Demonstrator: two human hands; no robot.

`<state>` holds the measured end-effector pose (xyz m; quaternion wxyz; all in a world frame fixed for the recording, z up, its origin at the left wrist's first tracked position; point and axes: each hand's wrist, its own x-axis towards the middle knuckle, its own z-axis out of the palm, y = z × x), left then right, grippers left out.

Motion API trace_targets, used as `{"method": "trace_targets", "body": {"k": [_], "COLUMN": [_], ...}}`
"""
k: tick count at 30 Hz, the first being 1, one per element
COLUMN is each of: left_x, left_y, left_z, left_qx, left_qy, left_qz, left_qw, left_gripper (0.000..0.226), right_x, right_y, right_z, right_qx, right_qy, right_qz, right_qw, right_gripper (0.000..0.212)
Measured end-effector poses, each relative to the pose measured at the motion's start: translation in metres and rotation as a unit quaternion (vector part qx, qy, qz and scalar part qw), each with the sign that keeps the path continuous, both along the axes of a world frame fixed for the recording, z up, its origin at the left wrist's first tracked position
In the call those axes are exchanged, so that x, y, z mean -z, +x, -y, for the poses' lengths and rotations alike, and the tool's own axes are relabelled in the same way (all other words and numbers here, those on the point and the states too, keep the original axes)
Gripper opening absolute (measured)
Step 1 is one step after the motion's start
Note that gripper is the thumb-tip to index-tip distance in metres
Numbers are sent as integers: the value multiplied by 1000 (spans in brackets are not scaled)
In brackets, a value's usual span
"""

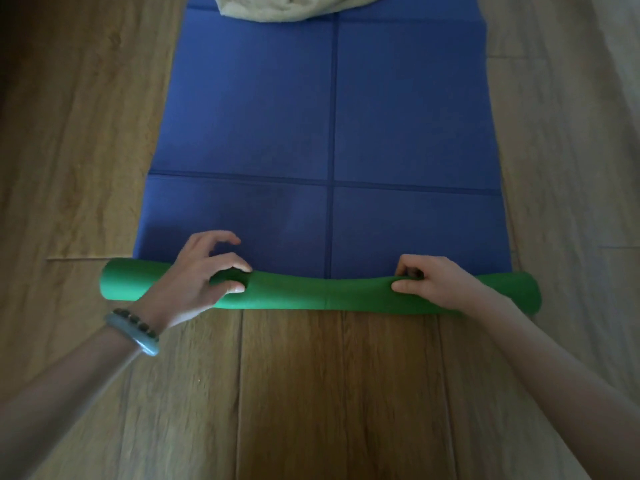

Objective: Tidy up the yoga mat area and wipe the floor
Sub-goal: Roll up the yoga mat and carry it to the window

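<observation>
A yoga mat (332,109), blue on top and green underneath, lies lengthwise on the wooden floor. Its near end is rolled into a narrow green roll (311,296) running left to right. My left hand (204,275) sits on the left part of the roll, thumb and fingers curled round the rolled edge. My right hand (433,282) grips the right part of the roll, fingers tucked over its far side. The roll sags a little in the middle between the two hands.
A pale beige cloth bundle (287,5) lies on the far end of the mat at the top edge. Wooden floor planks (329,393) surround the mat on the left, right and near sides. A bracelet and band sit on my left wrist.
</observation>
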<state>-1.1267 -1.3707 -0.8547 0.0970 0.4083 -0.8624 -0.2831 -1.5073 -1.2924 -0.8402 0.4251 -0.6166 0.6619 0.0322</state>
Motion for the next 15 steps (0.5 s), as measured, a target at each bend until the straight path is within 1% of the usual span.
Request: {"method": "trace_targets", "body": {"k": [1, 3, 5, 6, 7, 8, 9, 10, 11, 13, 15], "left_x": [0, 2, 7, 9, 10, 12, 12, 10, 8, 4, -3], "left_y": [-2, -5, -3, -2, -1, 0, -1, -4, -6, -11, -17], "left_z": [-3, -9, -17, -20, -23, -24, -24, -20, -15, -1, 15], "left_qx": [22, 71, 96, 99, 98, 93, 89, 89, 93, 102, 100], "left_qy": [-57, -154, -194, -199, -204, -210, -213, -207, -194, -146, -80], "left_qz": [-1, 28, 73, 90, 100, 101, 101, 103, 107, 114, 129], "left_qw": [998, 985, 974, 971, 969, 968, 968, 969, 971, 977, 983], "left_gripper": [32, 42, 54, 59, 60, 59, 57, 55, 54, 59, 70], "right_x": [-1, -5, -5, -4, -3, 0, 5, 9, 13, 15, 16], "right_y": [0, 1, 2, 4, 7, 10, 13, 16, 19, 24, 26], "right_z": [4, 9, 6, 0, -8, -18, -27, -37, -45, -54, -57], "right_qx": [6, 7, 29, 49, 62, 59, 45, 29, 15, -24, -62], "right_qy": [21, 43, 35, 10, -44, -127, -208, -273, -305, -292, -260], "right_qz": [2, -10, -27, -33, -38, -47, -66, -94, -132, -200, -240], "right_qw": [1000, 999, 999, 998, 996, 989, 975, 957, 943, 935, 933], "right_gripper": [14, 15, 22, 25, 26, 25, 27, 34, 41, 57, 77]}}
